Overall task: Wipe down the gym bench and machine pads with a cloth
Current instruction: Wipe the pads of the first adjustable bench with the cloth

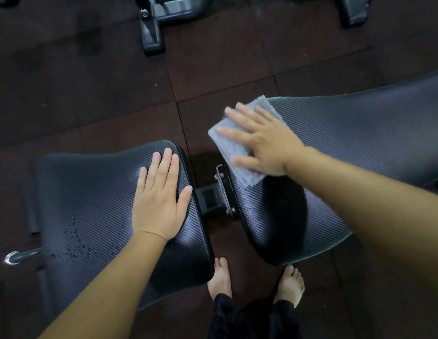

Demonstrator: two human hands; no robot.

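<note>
- The grey cloth [240, 140] lies on the near-left end of the long back pad [359, 143], at the pad's edge beside the gap between the two pads; its far corner and its near corner stick out past the hand, and the middle is covered.
- The right hand [262, 140] lies flat on the cloth, palm down, fingers spread and straight, pressing it to the pad rather than gripping it.
- The back pad is black with a fine ribbed weave; its far right end runs out of view, and the right forearm hides a broad strip of it.
- The seat pad [91, 204] sits to the left, same ribbed black cover, with small droplets or specks on its near-left area; which they are is hard to tell.
- The left hand [159, 199] rests open and flat on the seat pad near its right edge, fingers together, holding nothing.
- Between the pads a metal bracket [224, 192] with bolts shows, its lower part lost in shadow.
- Bare feet [291, 285] stand on the dark rubber floor tiles [91, 81] below the gap, partly hidden by dark trouser legs.
- A machine frame [154, 28] is cut off at the top edge.
</note>
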